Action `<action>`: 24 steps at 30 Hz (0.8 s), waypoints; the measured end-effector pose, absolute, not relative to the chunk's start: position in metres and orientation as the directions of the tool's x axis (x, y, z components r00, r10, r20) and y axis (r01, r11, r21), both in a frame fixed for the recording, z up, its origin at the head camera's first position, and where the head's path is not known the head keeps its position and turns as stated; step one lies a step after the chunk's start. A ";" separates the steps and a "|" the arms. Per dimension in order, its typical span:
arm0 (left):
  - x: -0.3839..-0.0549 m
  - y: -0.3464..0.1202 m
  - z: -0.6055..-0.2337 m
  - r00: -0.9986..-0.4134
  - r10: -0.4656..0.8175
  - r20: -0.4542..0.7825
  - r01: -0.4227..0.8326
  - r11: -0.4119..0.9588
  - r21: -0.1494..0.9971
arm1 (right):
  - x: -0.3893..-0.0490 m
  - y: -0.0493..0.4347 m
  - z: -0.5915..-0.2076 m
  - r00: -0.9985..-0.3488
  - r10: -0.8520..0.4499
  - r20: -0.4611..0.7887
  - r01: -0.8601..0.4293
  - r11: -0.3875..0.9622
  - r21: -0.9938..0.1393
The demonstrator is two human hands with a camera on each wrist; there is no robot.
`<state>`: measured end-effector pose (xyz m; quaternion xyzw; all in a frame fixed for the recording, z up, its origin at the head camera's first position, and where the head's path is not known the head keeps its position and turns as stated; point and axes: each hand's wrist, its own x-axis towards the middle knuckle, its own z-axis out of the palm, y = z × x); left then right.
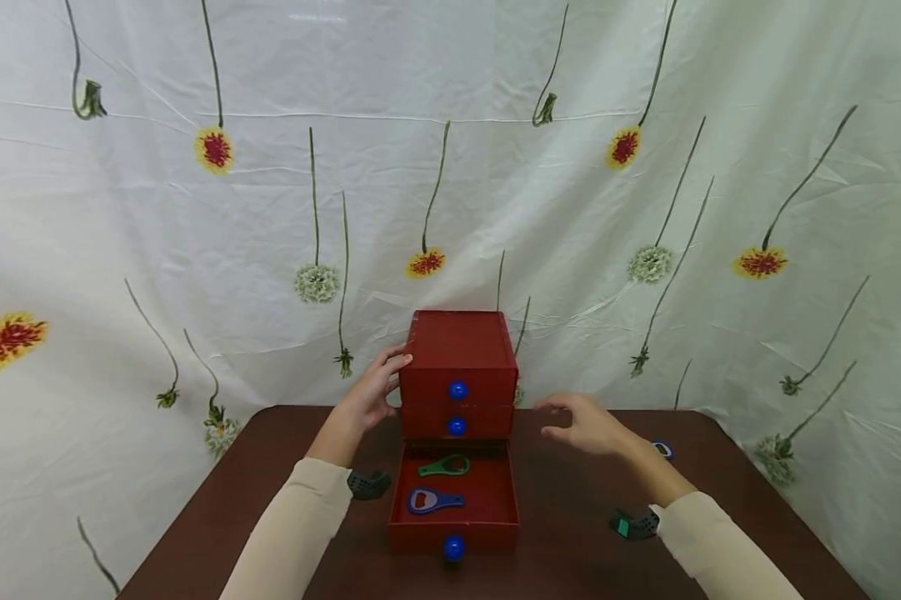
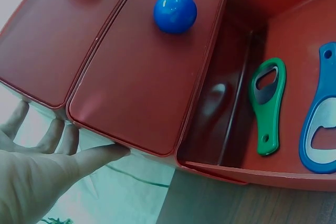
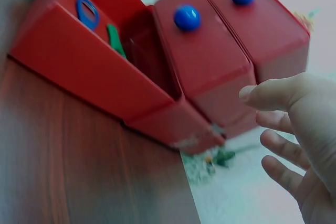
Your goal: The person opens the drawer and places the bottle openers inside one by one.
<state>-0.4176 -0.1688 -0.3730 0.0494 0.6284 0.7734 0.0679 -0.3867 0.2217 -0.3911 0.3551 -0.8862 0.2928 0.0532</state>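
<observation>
A red drawer cabinet (image 1: 461,340) with blue knobs stands on the table, its two upper drawers closed. The bottom drawer (image 1: 488,527) is pulled out. Inside it lie a green bottle opener (image 2: 269,109) and a blue bottle opener (image 2: 321,124), apart from each other. My left hand (image 1: 371,390) rests against the cabinet's left side, fingers spread along it, as the left wrist view (image 2: 47,166) also shows. My right hand (image 1: 588,423) is held off the cabinet's right side with loosely bent fingers and nothing in them; in the right wrist view a gap separates the hand (image 3: 310,124) from the cabinet.
Another blue bottle opener (image 1: 663,450) lies on the dark brown table (image 1: 570,550) at the right, partly behind my right forearm. A white cloth (image 1: 270,208) printed with flowers hangs behind the table. The open drawer juts toward the front edge.
</observation>
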 end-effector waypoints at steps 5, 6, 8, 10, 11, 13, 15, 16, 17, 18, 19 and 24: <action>-0.420 -0.168 -0.372 -0.984 0.176 -0.002 -0.038 -0.200 0.979 | -0.393 0.246 -0.396 -0.801 -0.513 0.308 -0.586 0.572 -0.574; -0.420 -0.168 -0.372 -0.984 0.176 -0.004 -0.040 -0.202 0.979 | -0.395 0.250 -0.397 -0.810 -0.499 0.308 -0.575 0.573 -0.584; -0.419 -0.169 -0.373 -0.986 0.167 -0.012 -0.047 -0.204 0.978 | -0.397 0.258 -0.400 -0.826 -0.476 0.301 -0.552 0.575 -0.604; -0.418 -0.170 -0.373 -0.986 0.164 -0.015 -0.049 -0.203 0.978 | -0.400 0.266 -0.404 -0.846 -0.448 0.289 -0.522 0.581 -0.625; -0.418 -0.170 -0.373 -0.986 0.168 -0.012 -0.045 -0.198 0.979 | -0.402 0.270 -0.406 -0.857 -0.431 0.282 -0.504 0.586 -0.635; -0.418 -0.170 -0.373 -0.985 0.172 -0.011 -0.046 -0.201 0.979 | -0.405 0.278 -0.410 -0.879 -0.396 0.264 -0.465 0.593 -0.657; -0.417 -0.171 -0.373 -0.985 0.172 -0.010 -0.046 -0.204 0.978 | -0.407 0.287 -0.413 -0.901 -0.359 0.244 -0.423 0.601 -0.678; -0.416 -0.171 -0.373 -0.985 0.174 -0.009 -0.045 -0.205 0.978 | -0.409 0.291 -0.414 -0.909 -0.342 0.237 -0.406 0.601 -0.688; -0.416 -0.172 -0.373 -0.984 0.175 -0.007 -0.044 -0.205 0.978 | -0.410 0.295 -0.416 -0.916 -0.326 0.234 -0.392 0.604 -0.694; -0.416 -0.172 -0.372 -0.985 0.172 -0.010 -0.046 -0.209 0.977 | -0.411 0.300 -0.417 -0.922 -0.312 0.229 -0.379 0.606 -0.700; -0.416 -0.172 -0.372 -0.986 0.169 -0.011 -0.047 -0.210 0.977 | -0.412 0.305 -0.419 -0.929 -0.294 0.226 -0.364 0.609 -0.704; -0.417 -0.170 -0.371 -0.986 0.163 -0.024 -0.058 -0.207 0.977 | -0.412 0.328 -0.431 -0.943 -0.224 0.246 -0.332 0.662 -0.671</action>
